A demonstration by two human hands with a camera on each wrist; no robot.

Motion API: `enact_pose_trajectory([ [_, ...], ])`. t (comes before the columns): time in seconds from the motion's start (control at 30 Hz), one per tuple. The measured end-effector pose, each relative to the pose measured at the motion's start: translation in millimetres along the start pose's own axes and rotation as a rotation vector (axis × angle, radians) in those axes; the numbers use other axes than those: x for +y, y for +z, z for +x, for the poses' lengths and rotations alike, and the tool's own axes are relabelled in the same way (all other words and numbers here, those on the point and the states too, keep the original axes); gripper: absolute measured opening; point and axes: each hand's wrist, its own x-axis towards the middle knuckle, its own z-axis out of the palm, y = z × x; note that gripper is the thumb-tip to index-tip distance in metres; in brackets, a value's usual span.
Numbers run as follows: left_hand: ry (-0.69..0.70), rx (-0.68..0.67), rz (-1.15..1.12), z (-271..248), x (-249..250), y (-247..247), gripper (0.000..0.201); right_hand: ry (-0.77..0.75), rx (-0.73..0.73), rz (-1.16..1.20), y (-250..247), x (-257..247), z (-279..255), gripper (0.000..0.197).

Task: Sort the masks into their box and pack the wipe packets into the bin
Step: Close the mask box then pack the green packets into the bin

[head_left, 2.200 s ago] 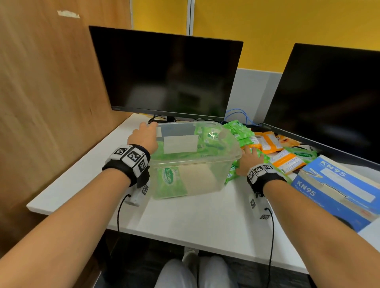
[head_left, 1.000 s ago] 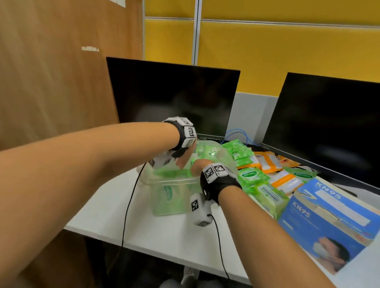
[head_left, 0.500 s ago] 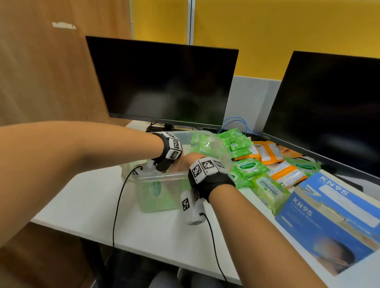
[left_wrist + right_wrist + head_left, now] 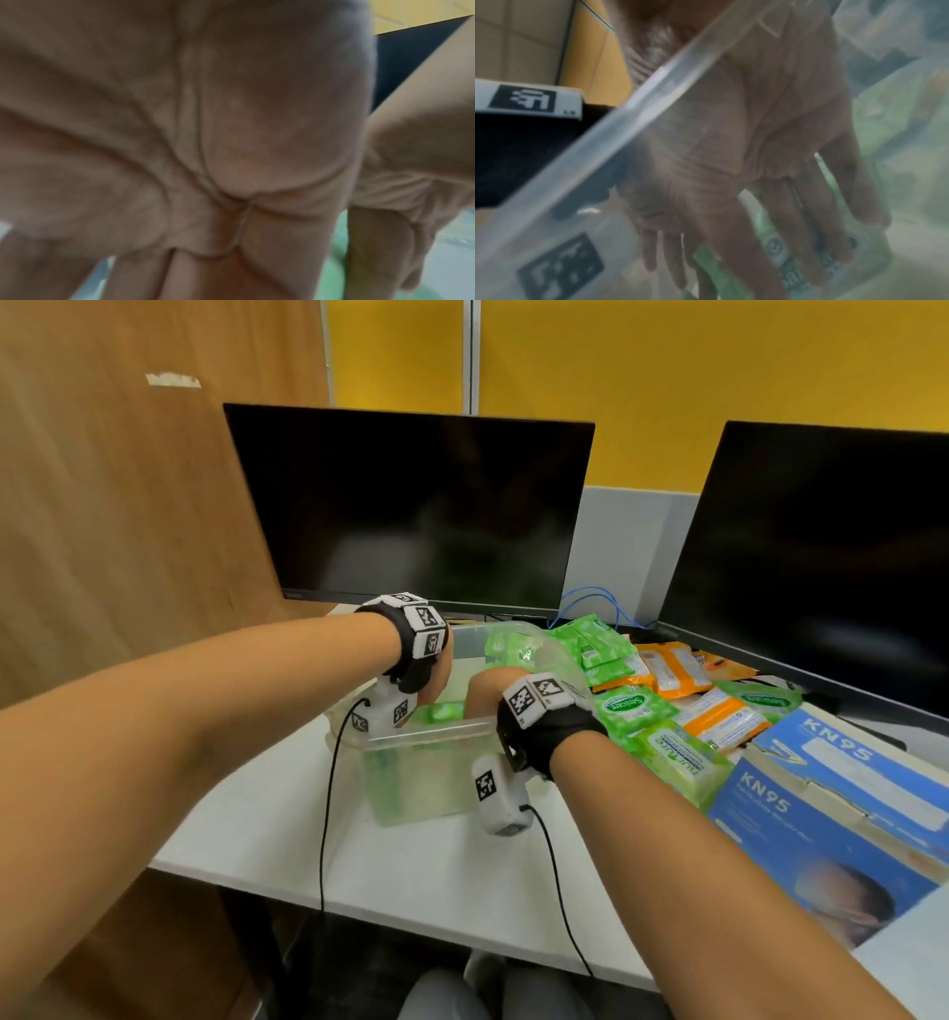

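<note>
Both hands, left (image 4: 436, 677) and right (image 4: 485, 693), reach into bin (image 4: 426, 737), fingers (image 4: 808, 233) straight, pressing green packet (image 4: 834, 263); more packets (image 4: 662, 695) at 3 o'clock.

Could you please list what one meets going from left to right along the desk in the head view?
Left hand → clear bin → right hand → green wipe packets → orange wipe packets → KN95 mask box.

The bin (image 4: 426, 737) is viewed from above by the head camera and, shared, at close range by both wrist cameras.
</note>
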Motion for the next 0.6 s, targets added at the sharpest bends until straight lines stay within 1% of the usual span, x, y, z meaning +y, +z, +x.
enact_pose_trajectory([
  [0.07, -0.061, 0.036, 0.068, -4, 4, -1, 0.028, 0.004, 0.094, -0.034, 3, -4, 1, 0.028],
  [0.1, -0.070, 0.060, 0.075, -6, 6, 0, 0.028, 0.017, 0.099, -0.046, 5, -7, 2, 0.027],
  [0.13, -0.074, 0.072, 0.043, -7, 8, 0, 0.027, -0.008, 0.104, -0.035, 7, -9, 3, 0.025],
  [0.17, -0.059, 0.099, 0.017, -8, 6, 0, 0.025, -0.005, 0.087, -0.036, 4, -12, 0, 0.020],
  [0.2, -0.041, 0.116, 0.009, -3, 3, -1, 0.023, -0.009, 0.087, -0.026, 4, -12, 2, 0.010],
  [0.23, -0.028, 0.104, 0.015, 1, -3, -6, 0.021, 0.012, 0.086, -0.015, 6, -12, 7, 0.009],
  [0.27, -0.020, 0.063, -0.005, 13, -9, -9, 0.024, 0.011, 0.092, -0.033, 9, -9, 12, 0.016],
  [0.3, 0.017, 0.000, 0.013, 23, -15, -12, 0.030, 0.038, 0.082, -0.004, 8, -8, 14, 0.015],
  [0.33, 0.064, -0.054, 0.037, 29, -20, -16, 0.039, 0.015, 0.095, -0.001, 11, -8, 15, 0.010],
  [0.37, 0.098, -0.089, 0.037, 25, -25, -22, 0.044, 0.012, 0.089, -0.004, 15, -8, 20, 0.018],
  [0.4, 0.093, -0.076, 0.013, 16, -31, -26, 0.041, -0.007, 0.109, -0.023, 19, -7, 28, 0.030],
  [0.43, 0.069, -0.023, -0.018, -1, -37, -28, 0.036, -0.001, 0.103, -0.032, 21, -7, 39, 0.038],
  [0.47, 0.055, 0.021, -0.001, -8, -45, -29, 0.036, 0.004, 0.095, -0.047, 27, -4, 59, 0.043],
  [0.5, 0.043, 0.031, 0.026, -10, -56, -24, 0.036, -0.006, 0.091, -0.061, 32, -3, 79, 0.045],
  [0.53, 0.036, 0.018, 0.039, -14, -64, -16, 0.036, -0.018, 0.082, -0.070, 32, -5, 86, 0.046],
  [0.57, 0.018, -0.011, 0.035, -14, -70, -7, 0.038, -0.012, 0.080, -0.068, 28, -11, 81, 0.046],
  [0.6, 0.018, -0.044, 0.045, -9, -76, 4, 0.045, -0.010, 0.086, -0.063, 19, -19, 54, 0.046],
])
